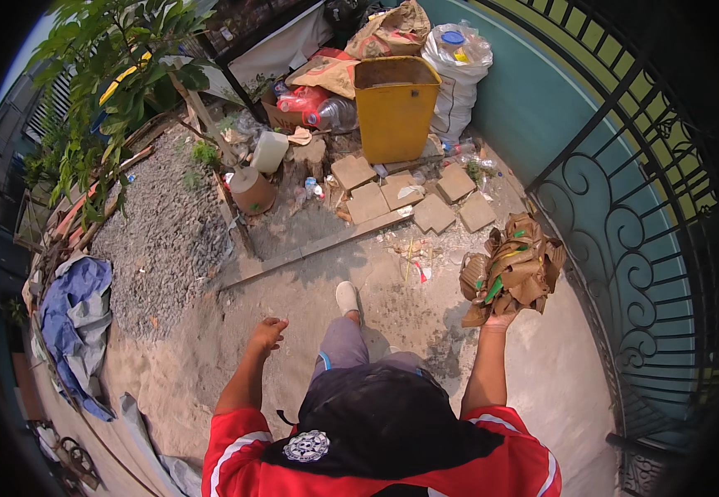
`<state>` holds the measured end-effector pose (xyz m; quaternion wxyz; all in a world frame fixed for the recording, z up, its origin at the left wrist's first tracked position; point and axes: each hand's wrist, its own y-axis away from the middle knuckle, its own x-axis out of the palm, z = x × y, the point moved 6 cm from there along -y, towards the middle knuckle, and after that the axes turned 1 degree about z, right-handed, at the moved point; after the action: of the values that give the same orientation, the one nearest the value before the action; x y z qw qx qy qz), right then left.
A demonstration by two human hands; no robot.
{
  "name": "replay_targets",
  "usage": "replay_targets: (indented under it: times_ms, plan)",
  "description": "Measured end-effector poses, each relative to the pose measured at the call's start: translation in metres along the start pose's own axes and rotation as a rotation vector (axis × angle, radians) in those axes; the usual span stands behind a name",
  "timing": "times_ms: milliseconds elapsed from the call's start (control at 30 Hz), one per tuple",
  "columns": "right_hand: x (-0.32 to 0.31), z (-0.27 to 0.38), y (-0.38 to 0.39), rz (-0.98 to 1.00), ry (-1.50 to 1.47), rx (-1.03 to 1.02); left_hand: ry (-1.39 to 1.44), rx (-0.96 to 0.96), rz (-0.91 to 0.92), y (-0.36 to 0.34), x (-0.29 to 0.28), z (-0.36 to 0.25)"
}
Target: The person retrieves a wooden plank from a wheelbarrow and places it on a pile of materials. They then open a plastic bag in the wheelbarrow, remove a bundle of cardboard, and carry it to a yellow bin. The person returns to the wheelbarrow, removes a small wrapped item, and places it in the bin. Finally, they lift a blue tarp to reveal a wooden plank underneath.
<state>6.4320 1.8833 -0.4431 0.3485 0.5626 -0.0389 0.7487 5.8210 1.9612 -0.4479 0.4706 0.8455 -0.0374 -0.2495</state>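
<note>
My right hand (502,319) is raised at the right, closed under a bundle of crumpled brown cardboard (533,269). Torn, folded sheets stick out of it on all sides, with green and yellow bits among them. The bundle hides most of the fingers. My left hand (268,334) hangs over the concrete at the left, its fingers loosely bent and nothing visible in it. Ahead stands a tall yellow bin (396,120) with an uncovered top, apart from both hands.
Paving blocks (367,203) and a plank (318,248) lie before the bin. Behind are brown sacks (388,31), plastic bottles (336,114) and a white sack (450,103). Gravel (161,240), a pot (252,191) and a blue tarp (78,319) are left; a metal gate (632,248) is right.
</note>
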Motion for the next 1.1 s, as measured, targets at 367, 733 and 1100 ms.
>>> replay_targets:
  times_ms: [367, 733, 1100]
  plan:
    - [0.112, -0.044, -0.118, -0.023, -0.007, -0.244, 0.186, -0.337, 0.09, -0.088, -0.075, 0.108]
    - [0.226, -0.11, -0.196, -0.071, -0.033, -0.27, 0.289, 0.324, -0.055, -0.221, -0.188, -0.299]
    - [0.286, -0.145, -0.353, -0.062, -0.013, -0.307, 0.228, 0.228, 0.148, -0.278, -0.126, -0.44]
